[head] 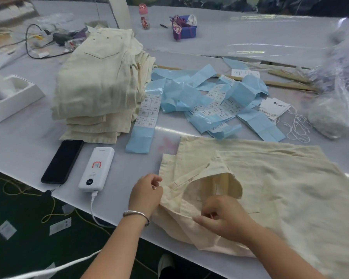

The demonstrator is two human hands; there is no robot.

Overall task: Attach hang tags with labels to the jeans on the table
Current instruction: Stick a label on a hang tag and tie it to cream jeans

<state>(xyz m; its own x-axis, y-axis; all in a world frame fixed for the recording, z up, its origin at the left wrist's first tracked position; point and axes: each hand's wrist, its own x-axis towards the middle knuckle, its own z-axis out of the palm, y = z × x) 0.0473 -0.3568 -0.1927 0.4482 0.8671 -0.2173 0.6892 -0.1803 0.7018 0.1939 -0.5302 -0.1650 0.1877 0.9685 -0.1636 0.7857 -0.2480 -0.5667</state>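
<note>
A pair of cream jeans [270, 188] lay spread on the near right part of the white counter [24, 141], its waistband turned back and hanging a little over the front edge. The left hand [147, 195], with a silver bracelet [136, 215] on its wrist, pinched the waistband at its left end. The right hand [223, 217] had its fingers curled on the waistband's lower edge, pinching the cloth; whether it also held something small could not be told. A stack of folded cream jeans [101, 85] stood farther back on the left. Between the stack and the spread pair lay a heap of blue label strips [199, 99], some with white printed stickers. White hang tags [274, 107] with loose strings lay just right of that heap. A black phone [63, 161] and a white power bank [97, 169] lay side by side near the front edge.
</note>
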